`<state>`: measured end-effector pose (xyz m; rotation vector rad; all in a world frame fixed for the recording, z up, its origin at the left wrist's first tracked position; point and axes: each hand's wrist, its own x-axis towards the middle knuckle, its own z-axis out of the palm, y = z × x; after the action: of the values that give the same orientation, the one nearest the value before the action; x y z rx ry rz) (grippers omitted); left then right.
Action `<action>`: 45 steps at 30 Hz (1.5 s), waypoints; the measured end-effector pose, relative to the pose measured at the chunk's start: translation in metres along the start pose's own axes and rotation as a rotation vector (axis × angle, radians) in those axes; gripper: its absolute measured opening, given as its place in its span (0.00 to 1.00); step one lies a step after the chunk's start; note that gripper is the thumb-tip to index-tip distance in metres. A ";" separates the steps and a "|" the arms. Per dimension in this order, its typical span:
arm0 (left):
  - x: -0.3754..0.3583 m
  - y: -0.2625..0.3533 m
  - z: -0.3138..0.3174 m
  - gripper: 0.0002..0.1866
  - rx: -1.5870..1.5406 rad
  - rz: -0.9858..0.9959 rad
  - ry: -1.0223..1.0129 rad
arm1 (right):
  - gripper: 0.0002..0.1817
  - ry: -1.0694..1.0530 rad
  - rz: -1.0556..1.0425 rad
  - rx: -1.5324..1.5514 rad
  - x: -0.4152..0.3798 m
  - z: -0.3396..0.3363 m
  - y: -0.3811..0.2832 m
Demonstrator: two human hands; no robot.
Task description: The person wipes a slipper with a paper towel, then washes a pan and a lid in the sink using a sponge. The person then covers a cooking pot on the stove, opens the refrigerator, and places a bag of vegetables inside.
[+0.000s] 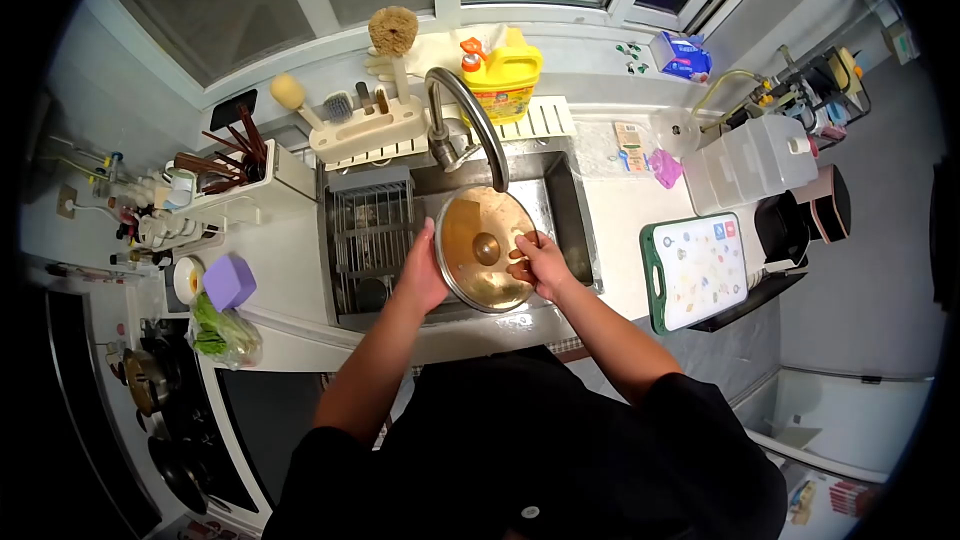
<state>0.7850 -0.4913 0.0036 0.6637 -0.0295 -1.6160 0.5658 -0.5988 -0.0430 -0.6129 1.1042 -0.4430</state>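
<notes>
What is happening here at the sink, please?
A person stands at a kitchen sink and holds a round glass pot lid over it, below the curved faucet. The left hand grips the lid's left edge, and the right hand rests on its face near the knob. A yellow detergent bottle stands behind the faucet, and a cutting board lies on the counter to the right.

I see a yellow plastic detergent bottle [503,75] at upper centre, a green-rimmed white cutting board [695,270] at right, a lilac square container [229,282] at left
</notes>
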 end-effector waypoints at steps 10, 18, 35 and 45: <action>0.034 -0.021 -0.008 0.35 0.693 0.350 0.285 | 0.13 -0.386 0.428 -0.039 0.005 0.011 0.020; 0.042 0.003 -0.001 0.16 0.884 0.668 0.268 | 0.15 -0.844 0.800 0.213 0.010 0.007 0.052; 0.036 0.004 0.051 0.17 1.852 1.313 0.529 | 0.14 -0.336 0.006 -0.195 -0.019 0.019 -0.056; 0.035 -0.022 -0.030 0.18 1.107 0.608 0.553 | 0.10 -0.160 -0.128 0.138 -0.025 0.004 -0.026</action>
<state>0.7775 -0.5090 -0.0437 1.7279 -0.6871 -0.6775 0.5588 -0.6022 -0.0079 -0.5889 0.8782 -0.5661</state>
